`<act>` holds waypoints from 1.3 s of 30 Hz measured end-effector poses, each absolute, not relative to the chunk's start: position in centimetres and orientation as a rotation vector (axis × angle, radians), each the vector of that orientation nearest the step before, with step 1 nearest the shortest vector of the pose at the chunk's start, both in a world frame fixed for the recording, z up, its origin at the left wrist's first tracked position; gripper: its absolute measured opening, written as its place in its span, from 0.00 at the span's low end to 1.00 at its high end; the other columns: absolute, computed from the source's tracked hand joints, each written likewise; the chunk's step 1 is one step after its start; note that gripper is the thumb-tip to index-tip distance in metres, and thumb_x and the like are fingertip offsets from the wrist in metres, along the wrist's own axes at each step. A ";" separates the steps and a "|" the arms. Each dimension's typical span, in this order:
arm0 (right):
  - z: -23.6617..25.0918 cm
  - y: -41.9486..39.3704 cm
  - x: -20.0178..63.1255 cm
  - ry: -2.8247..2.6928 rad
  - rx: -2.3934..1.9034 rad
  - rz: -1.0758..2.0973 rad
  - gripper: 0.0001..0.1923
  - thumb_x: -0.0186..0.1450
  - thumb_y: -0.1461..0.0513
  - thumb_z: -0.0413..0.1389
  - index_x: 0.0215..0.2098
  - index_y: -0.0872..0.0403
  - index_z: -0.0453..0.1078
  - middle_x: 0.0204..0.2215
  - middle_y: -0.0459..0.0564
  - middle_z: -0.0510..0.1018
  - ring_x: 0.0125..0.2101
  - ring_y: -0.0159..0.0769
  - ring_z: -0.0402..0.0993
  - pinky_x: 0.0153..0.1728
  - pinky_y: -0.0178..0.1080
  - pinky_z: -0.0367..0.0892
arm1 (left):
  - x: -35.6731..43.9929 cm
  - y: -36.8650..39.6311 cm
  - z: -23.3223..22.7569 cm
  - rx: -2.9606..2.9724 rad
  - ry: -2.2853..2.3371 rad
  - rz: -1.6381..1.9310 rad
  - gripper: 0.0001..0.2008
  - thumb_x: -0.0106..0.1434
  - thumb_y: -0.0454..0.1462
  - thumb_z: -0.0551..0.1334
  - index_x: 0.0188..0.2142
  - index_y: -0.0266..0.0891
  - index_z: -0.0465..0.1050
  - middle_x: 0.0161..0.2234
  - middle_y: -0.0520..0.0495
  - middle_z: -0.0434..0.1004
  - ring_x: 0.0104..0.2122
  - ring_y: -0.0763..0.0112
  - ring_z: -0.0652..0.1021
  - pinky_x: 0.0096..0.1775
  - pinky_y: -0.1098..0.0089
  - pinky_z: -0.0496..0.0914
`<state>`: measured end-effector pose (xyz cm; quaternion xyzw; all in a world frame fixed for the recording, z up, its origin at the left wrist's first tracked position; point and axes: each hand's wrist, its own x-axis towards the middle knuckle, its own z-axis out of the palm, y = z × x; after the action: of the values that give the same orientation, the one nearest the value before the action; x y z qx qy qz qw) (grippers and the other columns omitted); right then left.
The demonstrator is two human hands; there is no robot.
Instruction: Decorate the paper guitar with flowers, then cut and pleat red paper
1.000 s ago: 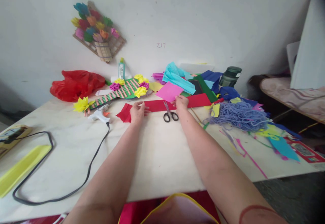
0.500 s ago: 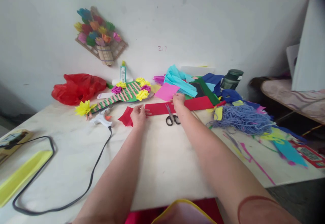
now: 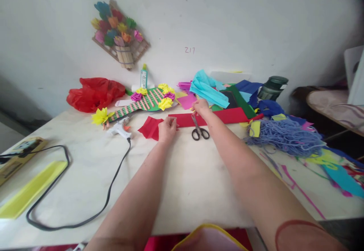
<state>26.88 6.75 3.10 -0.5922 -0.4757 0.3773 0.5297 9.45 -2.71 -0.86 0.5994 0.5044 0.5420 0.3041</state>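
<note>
Pressing flat, the left hand (image 3: 167, 129) was laid open on the red paper strip (image 3: 216, 116) near the scissors (image 3: 200, 131), the right hand (image 3: 201, 107) pinching its far edge; creases were best kept even.

Both hands (image 3: 167, 129) (image 3: 201, 108) press red paper strip (image 3: 224, 116).

A pale, marbled table (image 3: 184, 182) fills the near scene and runs to a plain white wall (image 3: 241, 19) at the far side. On the wall hangs a paper-flower plaque (image 3: 119, 35) at far left, with small red figures (image 3: 189, 50) written further right. At far right stands a cushioned bench (image 3: 335, 105). Soft, even daylight.
</note>
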 end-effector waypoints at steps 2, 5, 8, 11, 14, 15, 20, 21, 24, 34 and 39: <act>3.5 5.2 27.1 -1.398 -1.662 0.737 0.10 0.52 0.70 0.58 0.16 0.56 0.66 0.10 0.46 0.67 0.20 0.35 0.71 0.19 0.32 0.63 | 9.5 -2.8 -0.9 1.717 1.386 1.401 0.07 0.58 0.38 0.57 0.34 0.39 0.71 0.22 0.47 0.75 0.24 0.68 0.76 0.30 0.71 0.68; 4.0 2.5 27.0 -1.587 -1.836 0.416 0.12 0.46 0.68 0.63 0.13 0.55 0.64 0.16 0.52 0.72 0.33 0.44 0.74 0.29 0.36 0.65 | 9.8 -3.2 -0.7 2.019 1.529 1.256 0.08 0.58 0.39 0.58 0.33 0.41 0.74 0.27 0.45 0.76 0.30 0.64 0.76 0.34 0.68 0.67; 4.3 0.0 26.3 -1.752 -1.961 0.230 0.11 0.45 0.61 0.66 0.17 0.57 0.69 0.26 0.60 0.77 0.39 0.51 0.73 0.36 0.42 0.65 | 10.1 -3.8 -0.3 2.273 1.612 1.101 0.10 0.59 0.40 0.56 0.35 0.43 0.75 0.35 0.44 0.77 0.39 0.62 0.75 0.38 0.67 0.67; 4.5 -1.9 25.6 -1.998 -2.144 0.187 0.11 0.52 0.61 0.60 0.33 0.59 0.73 0.37 0.63 0.77 0.42 0.51 0.72 0.38 0.43 0.65 | 10.3 -4.1 -0.1 2.420 1.632 0.963 0.15 0.62 0.40 0.52 0.43 0.42 0.73 0.46 0.45 0.74 0.52 0.64 0.68 0.48 0.67 0.65; 4.8 -3.0 24.9 -2.128 -2.219 0.155 0.18 0.54 0.65 0.55 0.44 0.58 0.71 0.43 0.62 0.75 0.45 0.49 0.71 0.38 0.42 0.65 | 10.5 -4.3 -0.2 2.486 1.704 0.620 0.24 0.64 0.45 0.47 0.55 0.36 0.63 0.59 0.44 0.60 0.60 0.63 0.55 0.58 0.63 0.53; 4.9 -3.2 24.8 -2.148 -2.219 0.141 0.19 0.55 0.65 0.54 0.46 0.58 0.70 0.44 0.62 0.75 0.45 0.49 0.71 0.39 0.41 0.66 | 10.6 -4.4 -0.2 2.486 1.726 0.495 0.28 0.64 0.47 0.45 0.58 0.34 0.59 0.61 0.43 0.54 0.62 0.62 0.52 0.59 0.61 0.50; 4.5 -3.6 24.6 -2.172 -2.192 0.085 0.21 0.57 0.62 0.53 0.49 0.58 0.67 0.45 0.63 0.72 0.46 0.49 0.70 0.40 0.42 0.66 | 11.2 -5.0 -0.2 2.458 1.794 0.215 0.38 0.63 0.54 0.37 0.63 0.30 0.46 0.64 0.41 0.40 0.63 0.61 0.43 0.61 0.61 0.42; 4.3 -3.6 24.7 -2.169 -2.189 0.071 0.21 0.57 0.62 0.53 0.50 0.58 0.66 0.46 0.63 0.72 0.46 0.49 0.70 0.41 0.42 0.66 | 11.3 -5.1 -0.1 2.453 1.800 0.198 0.38 0.62 0.55 0.37 0.63 0.30 0.46 0.65 0.41 0.39 0.63 0.61 0.42 0.61 0.61 0.42; 4.1 -3.6 25.0 -2.118 -2.208 0.027 0.21 0.58 0.62 0.52 0.50 0.59 0.65 0.46 0.64 0.70 0.45 0.49 0.71 0.40 0.42 0.66 | 11.4 -5.2 0.1 2.434 1.815 0.181 0.39 0.62 0.55 0.36 0.63 0.29 0.44 0.65 0.41 0.38 0.63 0.61 0.41 0.61 0.61 0.41; 3.2 -2.9 27.7 -1.974 -2.287 -0.126 0.20 0.59 0.66 0.48 0.50 0.61 0.66 0.51 0.65 0.65 0.48 0.49 0.64 0.41 0.44 0.64 | 11.5 -5.1 0.3 2.411 1.828 0.201 0.37 0.62 0.54 0.38 0.63 0.32 0.47 0.65 0.44 0.40 0.63 0.62 0.44 0.60 0.60 0.43; 2.8 -2.8 26.6 -2.093 -2.061 -0.222 0.21 0.61 0.65 0.45 0.50 0.60 0.67 0.54 0.61 0.64 0.53 0.47 0.59 0.51 0.46 0.56 | 11.6 -5.0 0.4 2.392 1.844 0.288 0.34 0.63 0.50 0.42 0.63 0.30 0.45 0.63 0.41 0.47 0.62 0.61 0.49 0.60 0.59 0.47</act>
<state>26.65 -2.84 2.76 -0.6963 -0.7071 -0.0750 0.0979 11.56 -5.04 0.40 0.7873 0.6069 0.0948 0.0539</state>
